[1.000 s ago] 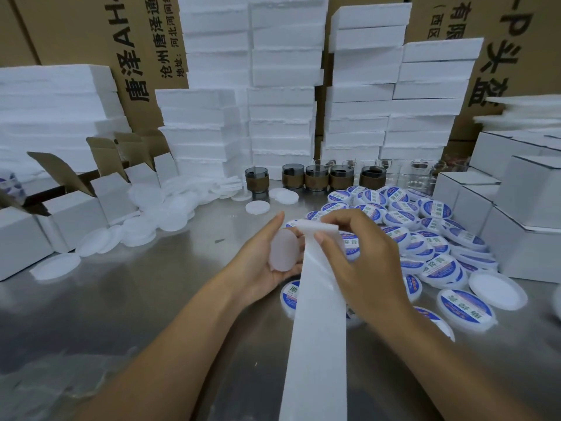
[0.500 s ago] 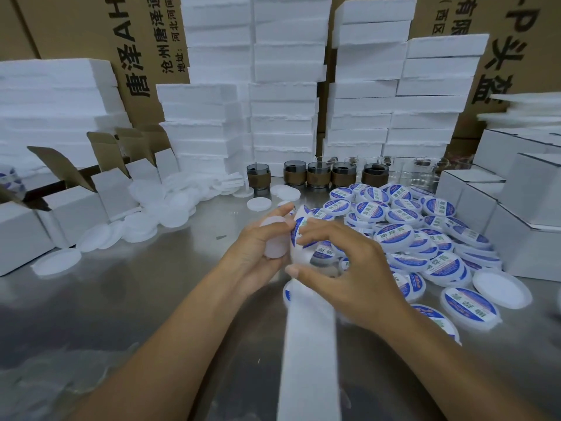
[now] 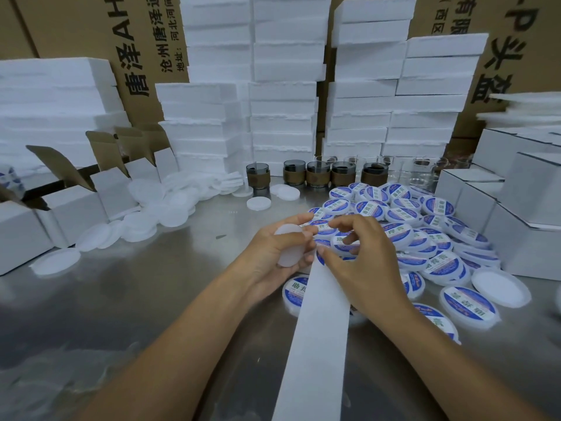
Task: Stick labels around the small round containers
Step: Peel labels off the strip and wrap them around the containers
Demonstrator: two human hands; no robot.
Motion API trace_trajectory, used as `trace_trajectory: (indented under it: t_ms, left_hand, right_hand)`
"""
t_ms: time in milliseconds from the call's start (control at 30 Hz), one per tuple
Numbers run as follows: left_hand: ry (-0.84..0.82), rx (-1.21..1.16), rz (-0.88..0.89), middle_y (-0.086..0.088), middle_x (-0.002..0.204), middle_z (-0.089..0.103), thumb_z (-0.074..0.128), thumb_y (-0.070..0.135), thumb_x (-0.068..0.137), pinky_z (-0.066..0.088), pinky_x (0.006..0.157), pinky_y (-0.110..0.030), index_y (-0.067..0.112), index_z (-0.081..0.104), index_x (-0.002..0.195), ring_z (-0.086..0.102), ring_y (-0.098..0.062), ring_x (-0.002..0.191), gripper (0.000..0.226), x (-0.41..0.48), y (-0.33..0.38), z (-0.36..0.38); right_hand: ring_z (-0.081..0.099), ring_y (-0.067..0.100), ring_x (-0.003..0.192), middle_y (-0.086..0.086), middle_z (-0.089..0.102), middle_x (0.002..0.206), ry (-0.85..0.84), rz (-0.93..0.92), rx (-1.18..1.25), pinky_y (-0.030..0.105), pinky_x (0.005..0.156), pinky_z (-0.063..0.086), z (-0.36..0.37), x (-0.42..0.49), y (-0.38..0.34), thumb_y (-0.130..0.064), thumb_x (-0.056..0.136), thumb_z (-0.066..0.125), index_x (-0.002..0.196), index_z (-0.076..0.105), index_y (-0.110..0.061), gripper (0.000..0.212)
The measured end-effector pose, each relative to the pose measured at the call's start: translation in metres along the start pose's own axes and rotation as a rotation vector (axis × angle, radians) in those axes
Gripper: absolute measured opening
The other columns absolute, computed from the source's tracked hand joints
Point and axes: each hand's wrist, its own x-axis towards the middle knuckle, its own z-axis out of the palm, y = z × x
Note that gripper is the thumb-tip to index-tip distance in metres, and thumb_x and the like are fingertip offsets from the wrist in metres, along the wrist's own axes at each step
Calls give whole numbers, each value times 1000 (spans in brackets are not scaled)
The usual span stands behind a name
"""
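Your left hand has its grip curled round a blank container, just left of the backing strip. Your right hand pinches a label at the strip's top. Right of the strip lies a big labelled pile. Far left of it, many blanks are not yet labelled.

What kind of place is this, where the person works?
Probably a packing workshop or storeroom. Foam blocks stand in tall stacks before big printed cartons, and many labelled containers lie heaped on a steel table beside small white boxes.
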Motion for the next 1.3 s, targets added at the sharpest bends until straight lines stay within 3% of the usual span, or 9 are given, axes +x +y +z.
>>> trace_trajectory:
  t_ms: [67,133,200,400,567,767,900,1067,1300]
  left_hand:
    - [47,39,-16,-6,71,67,66,-1,79,54,58,-26,15,71,91,61,-14,62,20,1,-1,-1]
    - [91,104,-31,-4,67,65,65,0,82,55,58,-26,15,70,90,61,-12,60,18,2,-1,-1]
    - [109,178,-38,-3,65,65,63,1,84,54,57,-26,14,67,93,62,-11,59,16,2,-1,-1]
    - [158,252,-11,1,59,65,61,1,85,52,54,-24,14,65,90,62,-9,56,15,3,-1,0]
    - [155,203,7,1,60,64,62,2,84,52,54,-22,13,66,91,61,-9,56,14,2,-1,1]
    - [158,195,71,-5,69,62,59,3,86,52,56,-26,12,64,88,59,-14,62,11,2,1,2]
    - [219,354,62,-7,69,57,61,11,88,49,59,-28,15,64,75,53,-16,63,14,3,0,1]
    - [173,440,46,-8,73,62,62,16,88,51,63,-28,15,63,77,57,-13,62,11,1,-3,3]
    - [120,485,-9,-6,71,60,57,28,93,51,73,-32,16,63,72,57,-16,70,24,-1,-2,9]
  right_hand:
    - [47,-5,84,-10,50,93,-1,22,-15,6,71,34,0,1,3,-11,81,68,97,51,-29,30]
    - [48,3,84,-11,51,88,-37,56,-36,20,76,38,0,1,5,-12,83,64,98,51,-29,26]
    - [47,10,94,-9,53,91,-98,60,-153,28,83,40,0,-1,7,-19,85,62,104,54,-28,22]
    - [33,13,120,-6,50,124,-265,7,-519,30,98,27,-1,0,9,-47,91,46,121,59,-27,38]
    - [30,11,123,-7,48,131,-349,-23,-522,31,101,22,0,-1,7,-51,92,41,117,63,-32,38]
    - [45,12,112,-7,61,110,-217,38,-332,32,97,35,1,-1,3,-40,86,60,108,66,-24,28]
    - [51,12,101,-21,48,85,-134,66,-232,36,92,42,-2,0,-2,-30,81,69,101,66,-26,21]
    - [53,15,97,-10,56,90,-94,40,-225,38,93,41,-2,-1,-3,-25,79,72,100,66,-24,21]
    - [51,8,88,-6,66,94,-30,-34,-224,32,91,37,-2,-1,-5,-25,77,74,100,66,-24,24]
